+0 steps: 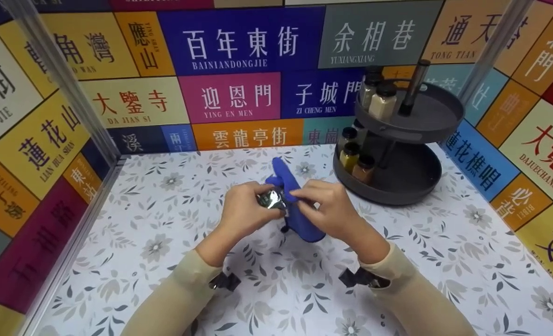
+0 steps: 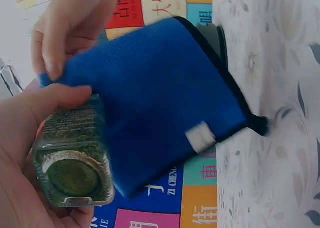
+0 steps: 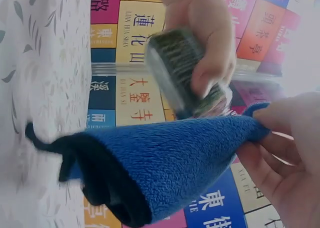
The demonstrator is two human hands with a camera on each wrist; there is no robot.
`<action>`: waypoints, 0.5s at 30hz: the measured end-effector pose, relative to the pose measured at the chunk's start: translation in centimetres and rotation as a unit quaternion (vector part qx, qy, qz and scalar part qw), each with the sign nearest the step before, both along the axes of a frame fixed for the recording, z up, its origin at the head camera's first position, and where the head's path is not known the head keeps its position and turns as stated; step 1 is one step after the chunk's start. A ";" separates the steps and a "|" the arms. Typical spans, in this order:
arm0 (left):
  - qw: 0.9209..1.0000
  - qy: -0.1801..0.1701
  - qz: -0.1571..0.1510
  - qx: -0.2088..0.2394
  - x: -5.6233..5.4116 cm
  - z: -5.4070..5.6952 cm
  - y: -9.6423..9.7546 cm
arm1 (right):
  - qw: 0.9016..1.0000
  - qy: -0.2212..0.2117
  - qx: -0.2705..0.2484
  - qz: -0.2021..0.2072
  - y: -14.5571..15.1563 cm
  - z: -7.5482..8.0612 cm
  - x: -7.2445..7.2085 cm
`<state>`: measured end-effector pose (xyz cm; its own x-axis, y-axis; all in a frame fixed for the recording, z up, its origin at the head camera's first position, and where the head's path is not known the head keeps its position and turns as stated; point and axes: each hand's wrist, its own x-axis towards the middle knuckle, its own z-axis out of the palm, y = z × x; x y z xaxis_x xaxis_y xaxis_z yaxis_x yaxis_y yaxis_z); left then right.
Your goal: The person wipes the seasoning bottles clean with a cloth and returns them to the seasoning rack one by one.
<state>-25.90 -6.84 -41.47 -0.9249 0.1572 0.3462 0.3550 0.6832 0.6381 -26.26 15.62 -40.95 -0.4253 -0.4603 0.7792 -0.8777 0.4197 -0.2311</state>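
My left hand (image 1: 242,209) grips one jar (image 2: 75,173); my right hand (image 1: 331,205) pinches one cloth (image 2: 150,98); one panel (image 1: 240,41) behind reads "BAINIANDONGJIE".

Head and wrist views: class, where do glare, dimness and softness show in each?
Head view: a white glint on the bottle; left wrist view: the blue cloth looks dim, the table paler; right wrist view: a washed-out glow toward the upper right, the bottle rather soft, the cloth's pile clearer.
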 end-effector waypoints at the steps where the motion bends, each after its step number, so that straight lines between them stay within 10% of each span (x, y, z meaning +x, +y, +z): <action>1: 1.000 0.006 0.005 -0.005 -0.1 -0.1 0.0 | 1.000 0.003 0.006 -0.006 -0.2 0.0 0.2; 9: 0.996 0.053 0.000 -0.070 0.2 -0.2 0.2 | 0.996 0.051 0.028 -0.074 -0.9 -0.5 0.2; 15: 0.991 0.074 -0.066 -0.091 0.3 0.3 0.1 | 0.999 0.008 0.004 -0.054 -0.1 -0.7 -0.7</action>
<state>-25.56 -6.74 -41.20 -0.8330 0.3461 0.4316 0.5299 0.7233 0.4428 -26.96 15.55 -41.65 -0.4605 -0.4194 0.7823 -0.8310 0.5136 -0.2139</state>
